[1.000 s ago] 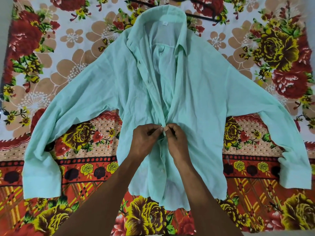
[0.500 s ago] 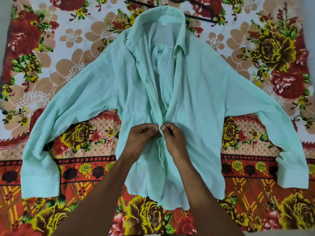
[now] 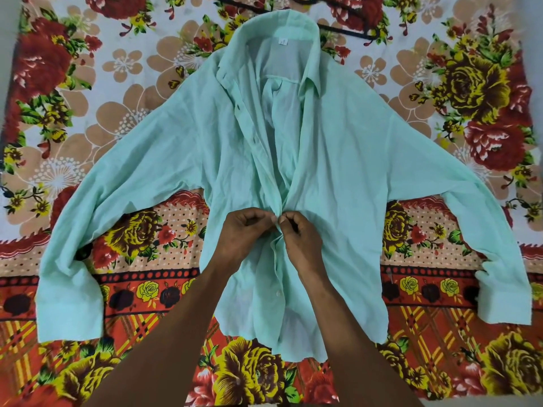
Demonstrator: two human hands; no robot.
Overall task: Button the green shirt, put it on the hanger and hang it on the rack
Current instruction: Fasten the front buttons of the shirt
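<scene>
Under my hands spreads a floral bedsheet [image 3: 88, 83], red, tan and yellow, and on it the green shirt [image 3: 367, 171] lies face up, sleeves flung out to either side of my arms and collar away from me, beyond my knuckles. Past the collar, farther from my hands than anything else, a black hanger [image 3: 346, 30] lies mostly hidden behind the shirt.

My left hand [image 3: 244, 230] and right hand [image 3: 299, 239] meet at the middle of the placket, fingertips together, each pinching one front edge of the cloth. I judge I am working a button through its hole there, though the button itself is hidden by my fingers. Toward my wrists, one white button [image 3: 278, 293] shows fastened; above my hands the front gapes open up to the collar.

The fabric is thin and bunched at the pinch, so I could easily match a button to the wrong hole and skew the whole front, or lose the edge as it slides.

A small white tag [image 3: 282, 41] sits inside the collar; its print is too small to read.
</scene>
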